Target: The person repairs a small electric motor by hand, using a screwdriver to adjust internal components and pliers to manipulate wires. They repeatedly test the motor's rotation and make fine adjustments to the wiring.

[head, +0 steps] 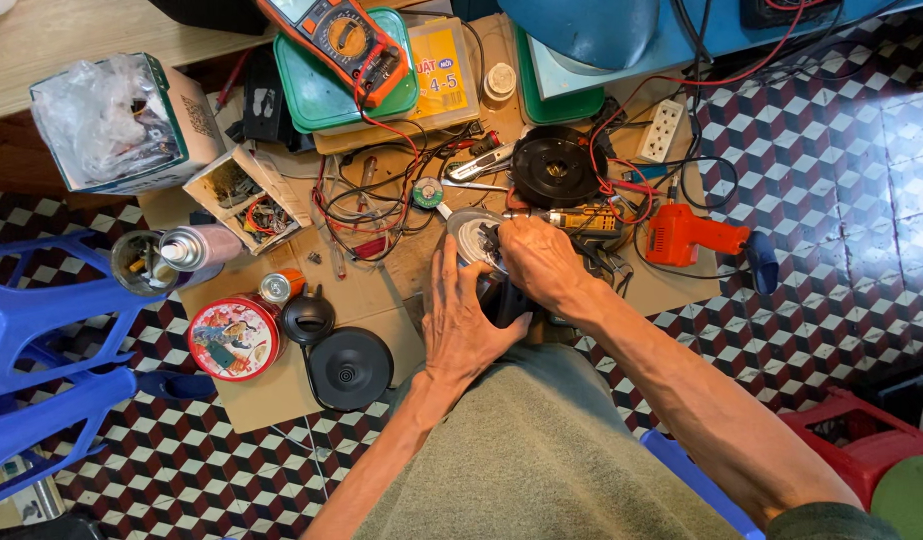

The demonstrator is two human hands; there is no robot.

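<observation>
Both hands grip the opened kettle base (479,250): left hand (462,320) steadies, right hand (542,265) fingers pinch inside; black lid (350,367) lies off, reassembly remains

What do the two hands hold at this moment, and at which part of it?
Both hold a dark appliance with a silver top. The left hand lies flat on its left side; the right hand grips it from above, near the top.
</observation>
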